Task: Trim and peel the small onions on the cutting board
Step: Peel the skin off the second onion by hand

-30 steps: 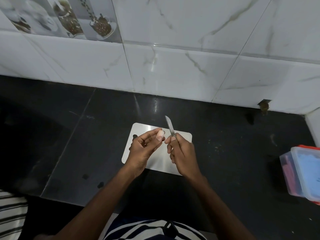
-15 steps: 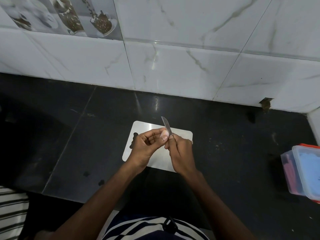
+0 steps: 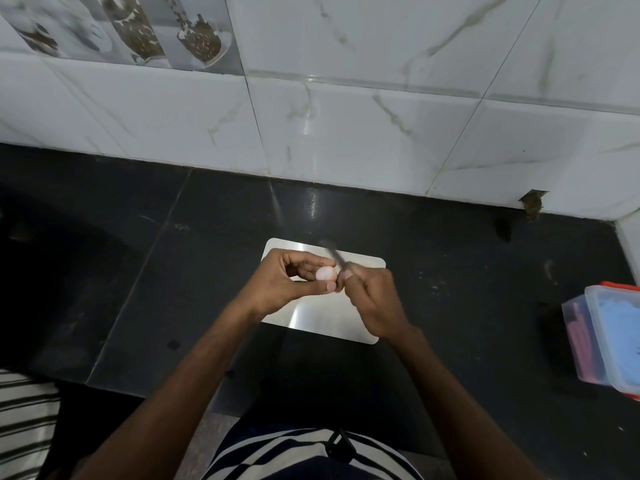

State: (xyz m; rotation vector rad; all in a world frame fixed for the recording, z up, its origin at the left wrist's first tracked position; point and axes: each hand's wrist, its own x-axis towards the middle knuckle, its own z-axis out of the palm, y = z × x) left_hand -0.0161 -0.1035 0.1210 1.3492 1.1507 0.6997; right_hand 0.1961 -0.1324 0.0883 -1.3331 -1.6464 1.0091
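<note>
A small pale pink onion [image 3: 325,273] is pinched between the thumb and fingers of my left hand [image 3: 284,282], held just above the shiny metal cutting board [image 3: 325,320]. My right hand [image 3: 374,299] grips a small knife [image 3: 335,255] whose blurred blade points up and to the left, right beside the onion. Both hands meet over the board's far half. No other onions show on the board; the hands hide part of it.
The board lies on a dark stone counter [image 3: 467,306] against a white marble-tiled wall [image 3: 346,133]. A clear plastic box with a blue and pink content [image 3: 609,341] stands at the right edge. Small peel scraps [image 3: 433,289] dot the counter right of the board.
The knife blade has tilted further left and lower, closing on the onion. The left hand has turned the onion slightly. Both hands stay over the board.
</note>
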